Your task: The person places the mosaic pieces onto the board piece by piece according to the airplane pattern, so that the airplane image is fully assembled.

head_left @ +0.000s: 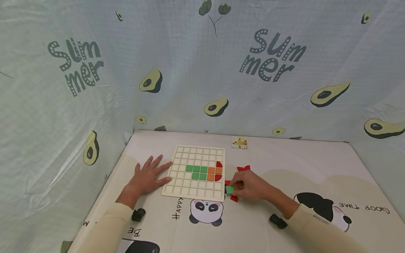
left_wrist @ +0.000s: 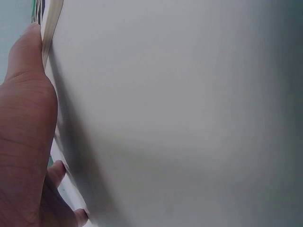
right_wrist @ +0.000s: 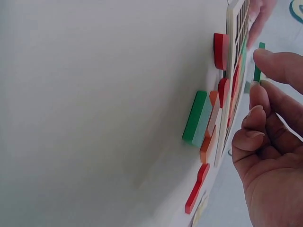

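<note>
A white grid board lies on the table, holding several green square tiles, several orange tiles and two red rounded tiles. My left hand has its fingers spread, with thumb and index finger touching the board's left edge. Just off the right edge, my right hand pinches a green square tile between thumb and fingertips, above the table. Below that hand in the right wrist view lie loose pieces: a green block, orange pieces and red pieces. The head view shows some of them partly covered by the hand.
A small pattern card with a coloured grid picture lies near the back of the table. Black objects sit by each wrist. Printed curtains rise behind the table and along its left side.
</note>
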The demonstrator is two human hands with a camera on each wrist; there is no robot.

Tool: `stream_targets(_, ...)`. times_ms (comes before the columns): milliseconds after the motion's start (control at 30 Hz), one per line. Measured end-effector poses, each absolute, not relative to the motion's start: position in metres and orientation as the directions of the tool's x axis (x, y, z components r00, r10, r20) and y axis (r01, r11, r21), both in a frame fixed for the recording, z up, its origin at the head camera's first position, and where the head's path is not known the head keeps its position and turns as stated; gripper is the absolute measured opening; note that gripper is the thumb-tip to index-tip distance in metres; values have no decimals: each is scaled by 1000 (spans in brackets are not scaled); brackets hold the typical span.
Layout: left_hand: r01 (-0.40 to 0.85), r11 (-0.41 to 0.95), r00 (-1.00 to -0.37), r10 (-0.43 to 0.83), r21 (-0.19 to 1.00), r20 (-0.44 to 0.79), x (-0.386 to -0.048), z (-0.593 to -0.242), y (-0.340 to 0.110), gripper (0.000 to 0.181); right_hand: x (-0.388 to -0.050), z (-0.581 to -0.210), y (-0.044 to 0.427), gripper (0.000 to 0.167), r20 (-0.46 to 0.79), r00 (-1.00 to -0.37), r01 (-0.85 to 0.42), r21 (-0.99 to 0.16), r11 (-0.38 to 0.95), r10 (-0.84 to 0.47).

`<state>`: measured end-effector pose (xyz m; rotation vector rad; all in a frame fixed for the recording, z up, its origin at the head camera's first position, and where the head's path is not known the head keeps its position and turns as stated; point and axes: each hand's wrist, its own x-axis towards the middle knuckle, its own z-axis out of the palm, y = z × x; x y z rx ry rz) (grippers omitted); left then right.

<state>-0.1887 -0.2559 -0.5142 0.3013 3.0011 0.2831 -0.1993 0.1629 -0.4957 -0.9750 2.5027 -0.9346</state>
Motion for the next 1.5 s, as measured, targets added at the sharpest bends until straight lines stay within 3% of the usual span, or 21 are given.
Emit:
stream_targets(1000, 186, 961, -975, 206, 203, -83, -186, -512, -255, 65, -206, -494, 104, 19, -46, -758, -471, -652, 595, -650)
stream_targets(1500, 183, 959, -976, 204, 216, -81, -186, -511, -254, 65, -214, -494, 82, 16, 4, -737, -504, -670, 545, -676)
